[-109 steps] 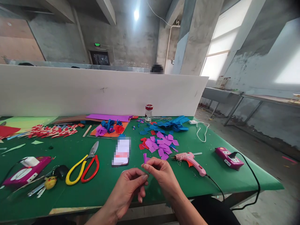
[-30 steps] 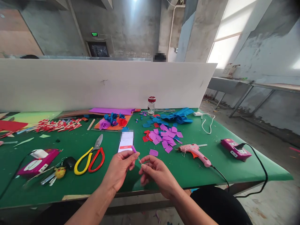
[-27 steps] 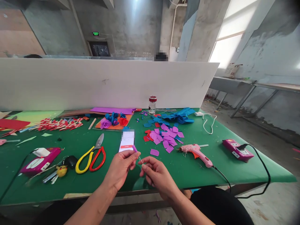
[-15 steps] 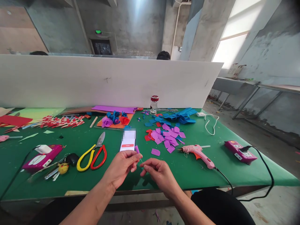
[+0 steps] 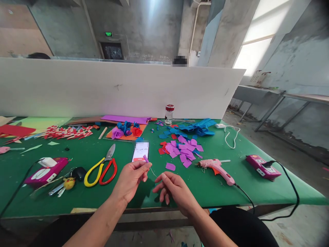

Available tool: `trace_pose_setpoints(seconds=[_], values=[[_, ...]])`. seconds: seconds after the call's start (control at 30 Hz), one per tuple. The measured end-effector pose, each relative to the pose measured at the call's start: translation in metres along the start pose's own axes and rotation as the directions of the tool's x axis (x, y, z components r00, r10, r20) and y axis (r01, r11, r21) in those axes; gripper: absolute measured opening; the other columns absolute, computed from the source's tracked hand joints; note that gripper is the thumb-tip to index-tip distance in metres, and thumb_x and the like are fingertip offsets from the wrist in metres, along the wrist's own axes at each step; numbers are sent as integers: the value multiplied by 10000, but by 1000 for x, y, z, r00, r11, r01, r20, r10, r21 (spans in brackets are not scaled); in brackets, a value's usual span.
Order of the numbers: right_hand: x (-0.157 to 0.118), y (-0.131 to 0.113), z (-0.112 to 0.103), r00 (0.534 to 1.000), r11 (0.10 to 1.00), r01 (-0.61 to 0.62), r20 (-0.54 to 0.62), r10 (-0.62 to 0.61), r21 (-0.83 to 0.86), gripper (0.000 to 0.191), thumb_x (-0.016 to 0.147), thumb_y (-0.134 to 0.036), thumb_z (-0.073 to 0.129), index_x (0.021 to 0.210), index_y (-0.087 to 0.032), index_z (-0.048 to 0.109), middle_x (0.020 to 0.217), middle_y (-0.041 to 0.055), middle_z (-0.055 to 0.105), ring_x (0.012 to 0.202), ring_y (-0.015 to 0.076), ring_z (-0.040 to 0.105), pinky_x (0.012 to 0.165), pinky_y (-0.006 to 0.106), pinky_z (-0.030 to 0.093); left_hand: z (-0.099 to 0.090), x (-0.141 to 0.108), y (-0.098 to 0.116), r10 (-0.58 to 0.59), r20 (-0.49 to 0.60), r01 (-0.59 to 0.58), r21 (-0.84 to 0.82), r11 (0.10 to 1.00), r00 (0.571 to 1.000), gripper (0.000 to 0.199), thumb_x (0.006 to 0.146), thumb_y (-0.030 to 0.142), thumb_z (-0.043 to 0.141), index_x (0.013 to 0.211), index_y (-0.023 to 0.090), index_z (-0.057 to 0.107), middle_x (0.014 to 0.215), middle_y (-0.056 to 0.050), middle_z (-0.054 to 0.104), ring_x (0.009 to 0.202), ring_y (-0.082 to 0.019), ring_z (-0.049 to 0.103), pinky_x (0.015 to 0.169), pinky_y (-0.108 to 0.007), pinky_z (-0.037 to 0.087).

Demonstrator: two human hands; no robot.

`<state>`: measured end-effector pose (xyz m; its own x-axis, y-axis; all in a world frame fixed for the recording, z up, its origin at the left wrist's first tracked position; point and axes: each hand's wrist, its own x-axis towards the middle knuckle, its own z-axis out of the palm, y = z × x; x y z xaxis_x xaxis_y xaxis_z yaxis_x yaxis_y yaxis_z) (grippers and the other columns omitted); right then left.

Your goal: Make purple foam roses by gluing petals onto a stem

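Between the thumb and fingers of my left hand (image 5: 133, 178) is a small rolled purple paper piece (image 5: 145, 158), its top sticking up in front of a phone (image 5: 141, 152). A thin pale strand (image 5: 153, 172) runs from it toward my right hand (image 5: 173, 190). The fingers of my right hand are apart near the strand's end; whether they touch it is hard to tell. A pile of purple petals (image 5: 186, 147) lies beyond, with one loose petal (image 5: 170, 166) nearer. To the right rests a pink glue gun (image 5: 218, 168).
Scissors (image 5: 104, 168), keys (image 5: 69, 183) and a magenta power strip (image 5: 47, 171) lie left. Paper flowers (image 5: 125, 130), a lidded jar (image 5: 169, 115) and blue paper (image 5: 200, 127) are farther back, before a white board (image 5: 115, 89). Another power strip (image 5: 263, 167) sits right.
My left hand has moved slightly left and up with the purple piece. My right hand's fingers have spread from a pinch, and more of the strand shows between the hands.
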<state>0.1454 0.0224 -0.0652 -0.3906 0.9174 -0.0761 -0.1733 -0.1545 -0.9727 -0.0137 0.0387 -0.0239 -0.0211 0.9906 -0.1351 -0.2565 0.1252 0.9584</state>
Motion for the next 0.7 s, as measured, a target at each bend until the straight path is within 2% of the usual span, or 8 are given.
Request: trace_pose_setpoints(seconds=[0.13, 0.3, 0.43, 0.7], values=[[2, 3, 5, 975, 958, 164, -109, -193, -235, 312, 848, -479, 570, 833, -171, 618, 708, 34, 691, 474, 90, 513, 431, 195, 365, 8, -4, -6, 7, -5, -7, 4, 1000, 1000, 262, 572, 324, 839, 612, 125, 673, 561, 20, 533, 471, -68, 434, 435, -202, 347], [4, 4, 7, 930, 890, 269, -141, -340, -368, 244, 899, -384, 519, 837, -189, 653, 614, 5, 627, 553, 131, 546, 531, 237, 381, 15, -9, -13, 37, -21, -37, 4, 999, 999, 242, 616, 328, 805, 608, 134, 660, 524, 36, 502, 454, -70, 424, 450, -209, 337], [2, 4, 9, 925, 874, 263, -152, -349, -407, 279, 913, -401, 492, 821, -190, 650, 579, -4, 605, 509, 124, 508, 517, 234, 358, 14, -10, -14, 48, -25, -48, 18, 999, 999, 241, 648, 339, 781, 613, 138, 654, 509, 38, 498, 454, -76, 422, 460, -215, 327], [1, 3, 13, 923, 903, 245, -201, -329, -354, 257, 905, -377, 507, 774, -185, 615, 554, -16, 593, 474, 105, 456, 491, 225, 314, 17, -13, -17, 74, -52, -73, 28, 997, 996, 240, 674, 350, 760, 618, 148, 645, 500, 49, 488, 460, -82, 429, 485, -224, 345]])
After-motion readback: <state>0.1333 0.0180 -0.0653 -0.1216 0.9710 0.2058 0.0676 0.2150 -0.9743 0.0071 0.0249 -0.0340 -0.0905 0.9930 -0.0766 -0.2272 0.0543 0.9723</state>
